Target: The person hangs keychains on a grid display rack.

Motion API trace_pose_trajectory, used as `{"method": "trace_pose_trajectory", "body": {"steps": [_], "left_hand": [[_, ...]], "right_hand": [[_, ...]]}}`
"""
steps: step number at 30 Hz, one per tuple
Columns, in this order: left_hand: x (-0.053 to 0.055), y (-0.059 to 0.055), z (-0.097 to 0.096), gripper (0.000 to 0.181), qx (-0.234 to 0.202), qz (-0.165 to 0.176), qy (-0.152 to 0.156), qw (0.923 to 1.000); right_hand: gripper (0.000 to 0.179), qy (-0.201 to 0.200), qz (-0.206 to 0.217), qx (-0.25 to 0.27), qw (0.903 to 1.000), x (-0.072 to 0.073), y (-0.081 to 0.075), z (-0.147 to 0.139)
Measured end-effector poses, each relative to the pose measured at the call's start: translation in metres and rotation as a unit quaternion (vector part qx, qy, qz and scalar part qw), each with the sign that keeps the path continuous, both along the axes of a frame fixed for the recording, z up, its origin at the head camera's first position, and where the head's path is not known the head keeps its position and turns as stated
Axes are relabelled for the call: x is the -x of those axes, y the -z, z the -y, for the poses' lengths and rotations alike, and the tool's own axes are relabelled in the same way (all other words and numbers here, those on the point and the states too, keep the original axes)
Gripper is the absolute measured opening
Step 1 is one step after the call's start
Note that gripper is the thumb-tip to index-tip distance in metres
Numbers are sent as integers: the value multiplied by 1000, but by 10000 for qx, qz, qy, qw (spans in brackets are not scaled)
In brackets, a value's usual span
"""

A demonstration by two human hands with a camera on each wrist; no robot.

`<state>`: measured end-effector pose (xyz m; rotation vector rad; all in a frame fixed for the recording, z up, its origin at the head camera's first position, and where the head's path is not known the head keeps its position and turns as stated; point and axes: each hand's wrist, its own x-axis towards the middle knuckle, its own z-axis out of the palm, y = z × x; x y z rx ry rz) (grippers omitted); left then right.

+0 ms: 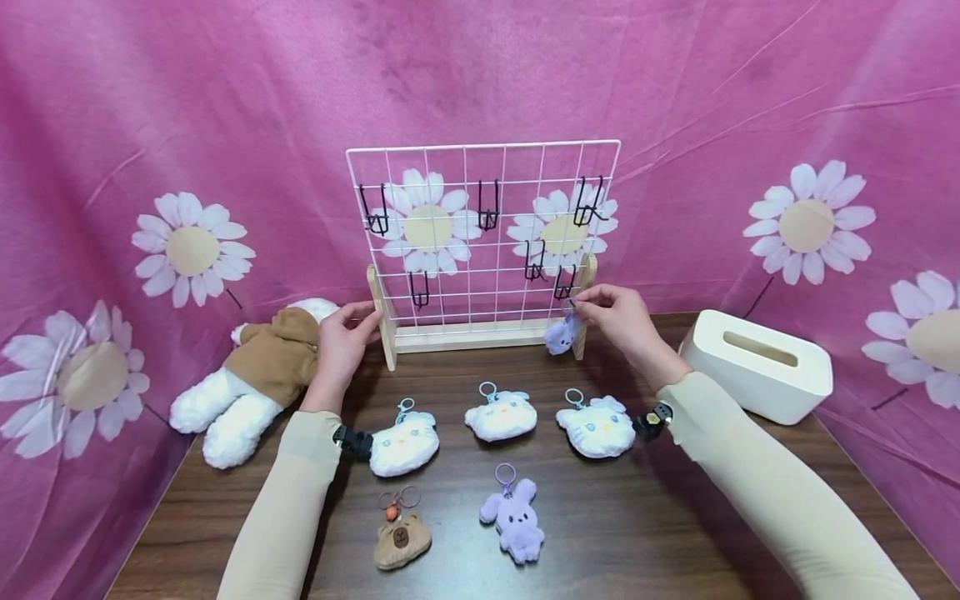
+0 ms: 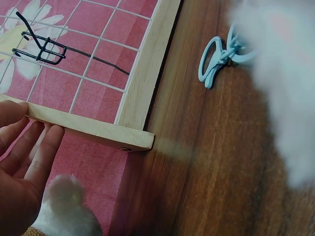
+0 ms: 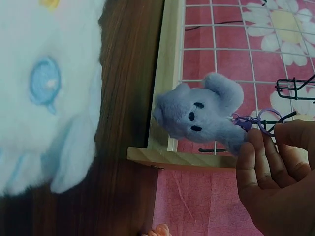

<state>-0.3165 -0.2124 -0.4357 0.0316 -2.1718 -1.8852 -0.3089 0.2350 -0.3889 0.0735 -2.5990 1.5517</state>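
Observation:
In the head view, my right hand [image 1: 618, 321] pinches the ring of a purple bunny plush keychain [image 1: 560, 335], which hangs beside the lower right black hook [image 1: 564, 287] of a white wire grid rack [image 1: 483, 147]. The right wrist view shows the bunny's face [image 3: 193, 115] with its ring between thumb and fingers, close to a hook. My left hand [image 1: 347, 337] holds the rack's left wooden side post [image 1: 384, 325]. Its thumb lies on one side of the post [image 2: 88, 124] and its fingers on the other. Several more black hooks hang on the grid.
Three white plush keychains [image 1: 501, 417] lie in a row before the rack. Nearer are a brown capybara keychain [image 1: 402, 542] and another purple bunny keychain [image 1: 516, 523]. A plush toy in brown clothing [image 1: 270, 358] lies at left; a white tissue box [image 1: 757, 367] stands at right.

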Motion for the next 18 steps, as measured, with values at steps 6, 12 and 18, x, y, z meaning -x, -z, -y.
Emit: {"method": "trace_pose_trajectory", "body": {"steps": [6,12,18], "left_hand": [[0,0,1,36,-21,6,13,10000],[0,1,1,36,11,35,-17,10000],[1,0,1,35,21,20,-9,10000]], "right_hand": [[22,273,-290,-609,9973,7,3,2],[24,807,-235,-1086,9905,6,2,9],[23,1098,-211,-981,9889,5,1,16]]}}
